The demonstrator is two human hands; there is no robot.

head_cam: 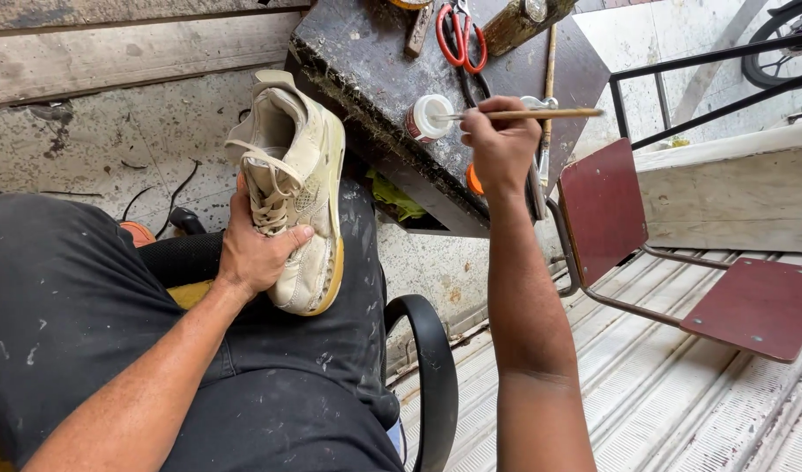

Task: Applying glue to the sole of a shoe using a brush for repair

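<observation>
Cream suede and mesh, scuffed and greyed, make up the high-top sneaker point(298, 188) left of centre in the frame. It stands on its side along the person's knee, toe pointing down the picture, its yellowed sole turned to the right. The left hand point(254, 249) is closed around its laced front, thumb pressed across the side panel, which seems to steady the shoe against the dark, paint-flecked trousers point(270, 385) and keep the sole edge facing the other hand.

The right hand point(499, 144), just above centre, is pinched shut on a thin wooden-handled brush point(528, 114) held almost level, handle running off to the right. The brush tip reaches left to the mouth of a small round jar point(429, 118) with a white top, lying tilted on the dark, grimy work board point(357, 52). The jar sits at the near edge of the board, close to the knee, probably so the brush can pass between it and the shoe with little reach. What the jar holds cannot be made out; only a pale surface shows at its opening.

Farther up the board lie red-handled scissors point(460, 35). At the right of the frame stands a metal-framed chair with maroon panels point(604, 205).
</observation>
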